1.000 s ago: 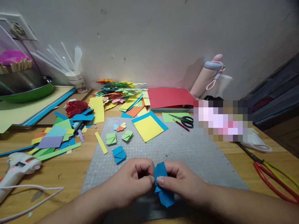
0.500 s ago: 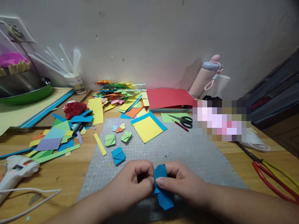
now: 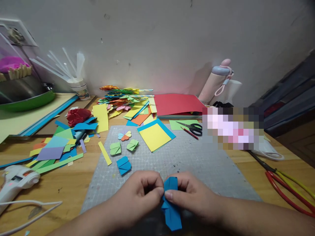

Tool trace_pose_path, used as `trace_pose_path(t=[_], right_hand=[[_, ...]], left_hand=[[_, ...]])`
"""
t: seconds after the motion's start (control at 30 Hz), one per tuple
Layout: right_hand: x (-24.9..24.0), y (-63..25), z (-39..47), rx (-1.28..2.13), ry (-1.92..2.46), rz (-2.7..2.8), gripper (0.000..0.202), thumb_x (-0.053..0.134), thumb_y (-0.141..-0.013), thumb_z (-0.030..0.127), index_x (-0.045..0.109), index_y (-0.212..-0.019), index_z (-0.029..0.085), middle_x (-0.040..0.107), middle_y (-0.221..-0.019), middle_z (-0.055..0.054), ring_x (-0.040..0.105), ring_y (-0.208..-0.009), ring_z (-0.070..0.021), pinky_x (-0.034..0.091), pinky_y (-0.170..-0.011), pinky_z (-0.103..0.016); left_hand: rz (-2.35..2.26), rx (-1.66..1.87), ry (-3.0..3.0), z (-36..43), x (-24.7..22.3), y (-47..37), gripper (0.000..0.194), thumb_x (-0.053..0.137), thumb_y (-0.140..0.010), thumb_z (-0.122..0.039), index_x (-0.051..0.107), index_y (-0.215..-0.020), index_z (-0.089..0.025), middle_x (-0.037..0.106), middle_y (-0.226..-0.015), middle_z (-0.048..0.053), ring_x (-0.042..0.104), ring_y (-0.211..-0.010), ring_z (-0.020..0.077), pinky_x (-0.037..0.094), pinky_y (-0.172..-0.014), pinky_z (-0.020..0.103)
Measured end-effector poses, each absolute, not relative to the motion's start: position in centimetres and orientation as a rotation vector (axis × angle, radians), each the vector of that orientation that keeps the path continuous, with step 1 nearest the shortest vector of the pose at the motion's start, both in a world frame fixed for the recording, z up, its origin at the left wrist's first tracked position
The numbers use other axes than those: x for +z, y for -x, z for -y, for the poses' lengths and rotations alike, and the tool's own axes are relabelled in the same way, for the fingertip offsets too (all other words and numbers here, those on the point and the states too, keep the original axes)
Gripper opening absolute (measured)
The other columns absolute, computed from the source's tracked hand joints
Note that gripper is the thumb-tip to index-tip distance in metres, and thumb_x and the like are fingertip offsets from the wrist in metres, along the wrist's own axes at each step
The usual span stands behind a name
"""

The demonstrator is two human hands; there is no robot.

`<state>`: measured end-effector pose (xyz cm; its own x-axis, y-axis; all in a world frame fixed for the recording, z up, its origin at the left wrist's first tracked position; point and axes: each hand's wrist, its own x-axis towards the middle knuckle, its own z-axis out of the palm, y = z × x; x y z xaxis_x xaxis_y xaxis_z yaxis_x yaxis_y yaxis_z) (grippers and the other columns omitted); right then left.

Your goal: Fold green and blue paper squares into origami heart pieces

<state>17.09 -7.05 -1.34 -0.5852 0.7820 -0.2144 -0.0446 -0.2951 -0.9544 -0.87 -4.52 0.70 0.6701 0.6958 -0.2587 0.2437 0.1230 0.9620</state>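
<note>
A folded piece of blue paper [image 3: 173,216] is held upright over the near part of the grey cutting mat [image 3: 206,183]. My right hand [image 3: 192,195] grips it, thumb on the near face and fingers behind. At its left edge, my left hand [image 3: 149,190] pinches the paper between thumb and curled forefinger. Beyond my left hand lie a folded blue paper piece [image 3: 124,165], two folded green pieces [image 3: 115,148] and a small multicoloured paper flower [image 3: 124,135]. A stack of square paper [image 3: 156,136], yellow on top, rests on the mat's far part.
Black scissors [image 3: 194,127] and a pencil [image 3: 189,133] lie at the mat's far right. Large red-handled scissors [image 3: 283,190] are at right. A white glue gun [image 3: 18,180] and paper scraps [image 3: 51,152] are at left. A red pad [image 3: 177,105] sits by the wall.
The blue paper has tilted and dropped slightly, its lower end nearer me. Both hands keep their hold and have shifted very little. The view has moved slightly.
</note>
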Motion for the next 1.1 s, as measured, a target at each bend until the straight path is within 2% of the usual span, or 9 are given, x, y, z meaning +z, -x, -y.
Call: trace_pose_path(t=[0.23,0.43,0.63,0.87,1.1], right_hand=[[-1.26,-17.04,7.07,1.877,0.986,1.407,0.040,0.061,-0.077,0.052,0.044,-0.064,0.018,0.035,-0.059,0.005,0.029,-0.055,-0.0086,0.030,-0.051,-0.020],[-0.77,-16.97,7.05,1.826,1.060,1.426,0.038,0.059,-0.077,0.051,0.042,-0.063,0.019,0.035,-0.060,0.005,0.030,-0.056,-0.0096,0.032,-0.052,-0.021],[-0.99,-16.92,7.15,1.841,1.054,1.446,0.037,0.058,-0.077,0.050,0.042,-0.064,0.019,0.035,-0.060,0.005,0.029,-0.056,-0.0093,0.030,-0.051,-0.021],[-1.07,-16.88,7.24,1.821,1.060,1.415,0.036,0.058,-0.078,0.047,0.043,-0.064,0.018,0.037,-0.061,0.004,0.030,-0.057,-0.0094,0.031,-0.051,-0.021],[-1.16,-16.68,7.32,1.799,1.037,1.458,0.034,0.057,-0.079,0.043,0.040,-0.062,0.019,0.034,-0.058,0.006,0.029,-0.054,-0.0086,0.030,-0.049,-0.020]], left_hand=[[-0.855,0.437,-1.502,4.35,0.73,0.67,0.020,0.052,-0.073,-0.027,0.042,-0.058,-0.018,0.036,-0.056,-0.005,0.033,-0.056,0.0106,0.029,-0.054,0.023],[-0.827,0.409,-1.521,4.33,0.63,0.92,0.016,0.047,-0.075,-0.027,0.045,-0.062,-0.018,0.040,-0.060,-0.004,0.036,-0.060,0.0114,0.029,-0.055,0.023],[-0.878,0.411,-1.558,4.45,0.46,0.58,0.013,0.048,-0.067,-0.021,0.040,-0.056,-0.019,0.032,-0.055,-0.006,0.030,-0.055,0.0102,0.025,-0.050,0.023],[-0.845,0.441,-1.517,4.36,0.64,0.66,0.016,0.046,-0.072,-0.026,0.041,-0.059,-0.019,0.036,-0.056,-0.005,0.032,-0.056,0.0109,0.028,-0.053,0.024],[-0.915,0.422,-1.589,4.61,0.21,0.43,0.011,0.045,-0.065,-0.020,0.039,-0.055,-0.019,0.033,-0.054,-0.005,0.031,-0.055,0.0107,0.026,-0.050,0.023]])
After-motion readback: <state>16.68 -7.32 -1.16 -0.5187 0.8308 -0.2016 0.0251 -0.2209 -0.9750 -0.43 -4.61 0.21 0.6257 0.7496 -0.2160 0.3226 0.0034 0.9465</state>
